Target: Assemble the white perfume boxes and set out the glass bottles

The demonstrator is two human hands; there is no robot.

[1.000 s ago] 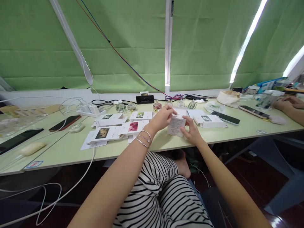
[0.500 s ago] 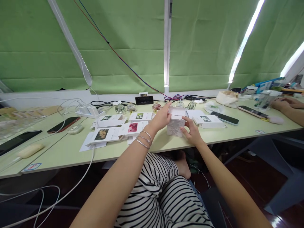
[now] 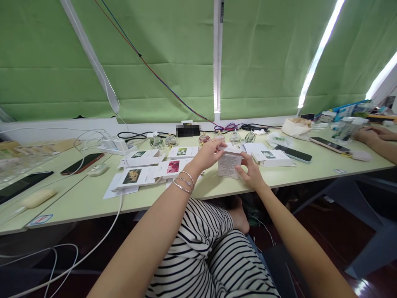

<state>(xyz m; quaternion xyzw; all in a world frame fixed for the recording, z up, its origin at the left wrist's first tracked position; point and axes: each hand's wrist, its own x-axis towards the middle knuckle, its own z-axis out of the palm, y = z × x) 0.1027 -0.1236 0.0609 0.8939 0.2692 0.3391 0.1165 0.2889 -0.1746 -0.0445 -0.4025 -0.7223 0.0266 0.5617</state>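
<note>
A small white cardboard box [image 3: 228, 166] with printed text stands upright near the front edge of the table. Round its right side are the fingers and thumb of my right hand [image 3: 250, 169], closed on it. My left hand [image 3: 209, 154], with bracelets at the wrist, is at the upper left of the box, its fingers closed on the top flap [image 3: 231, 148]. Behind the hands stands a row of round glass bottles, among them a clear one [image 3: 235, 137] and a reddish one [image 3: 204, 139].
To the left lie several white picture boxes, including one with a red picture [image 3: 173, 167]. Another white box [image 3: 273, 157] and a phone [image 3: 293, 153] lie at the right. A white cable [image 3: 116, 211] hangs over the front edge. Another person's hands [image 3: 374, 134] rest at the far right.
My left hand has moved down slightly, and the box's raised top flap has folded down towards the opening. My right hand keeps its hold on the box's side.
</note>
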